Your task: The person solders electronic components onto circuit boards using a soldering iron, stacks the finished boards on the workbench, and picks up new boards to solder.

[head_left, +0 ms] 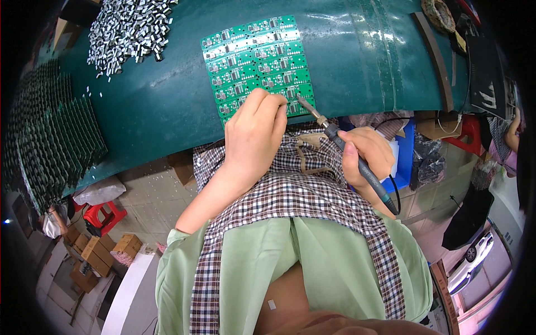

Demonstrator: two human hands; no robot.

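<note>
A green panel of small circuit boards, populated with dark chips and tiny parts, lies on the teal work surface. My right hand grips a soldering iron like a pen. Its metal tip points at the panel's lower right part, by one of the boards; I cannot tell whether it touches. Over the panel's near edge, my left hand is closed, its thumb and fingers pinched together close to the iron's tip. Whatever lies between those fingers is too small or hidden to make out.
A heap of small black-and-white parts lies at the far left. Beside it stand rows of upright board panels. A dark bar lies along the right side. Below the table edge is a blue bin; a red stool stands lower left.
</note>
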